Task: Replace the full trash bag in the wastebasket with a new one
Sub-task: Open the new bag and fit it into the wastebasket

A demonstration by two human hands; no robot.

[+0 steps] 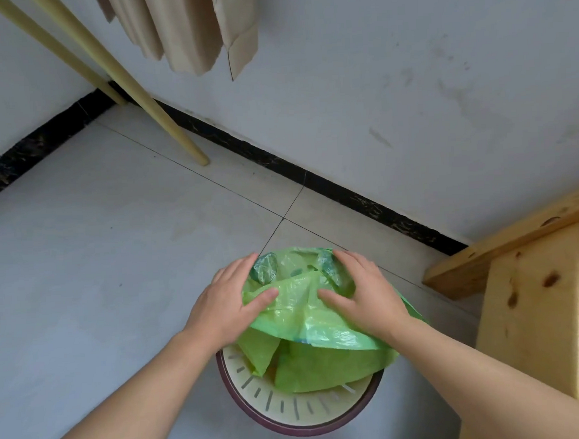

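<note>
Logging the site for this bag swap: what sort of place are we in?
Probably a room corner in a home: tiled floor with dark baseboard, beige curtain, wooden furniture beside the wastebasket.

Pale tiled floor [82, 250] carries the wastebasket [291, 417]. Beyond the wastebasket to the left, a pole [176, 131] stands on the floor; wooden furniture [534, 307] stands to its right.
</note>
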